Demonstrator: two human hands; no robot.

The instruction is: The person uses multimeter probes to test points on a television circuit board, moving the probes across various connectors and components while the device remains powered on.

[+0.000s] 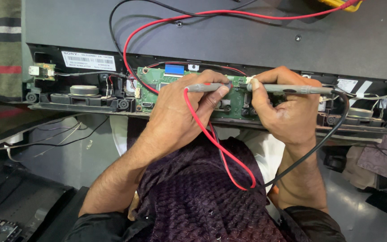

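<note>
While both forearms rise from the bottom of the head view, the left hand [175, 114] and the right hand [287, 107] meet over the green rectangular circuit board [157, 92], which sits in the opened lower edge of a flat dark-grey panel [247, 40]. The left hand is bent at the wrist, knuckles up, with its fingers curled narrowly around the grey pen-shaped probe with the red lead [204, 87]; the thumb presses the probe from below and the probe lies nearly level, its tip directed right toward the middle of the board. The right hand is also curled closed, its thumb and forefinger pinching the grey pen-shaped probe with the black lead [292, 89], which lies level with its tip directed left. The two probe tips stand close together over the board; whether either tip touches the board cannot be told. The red wire [220, 150] loops down from the left hand across the dark purple knitted cloth [193, 192] and the black wire [319, 143] drops beside the right wrist. Left of the board, a round grey speaker [84, 90] is seated in the black plastic frame [81, 104], well apart from both hands.
</note>
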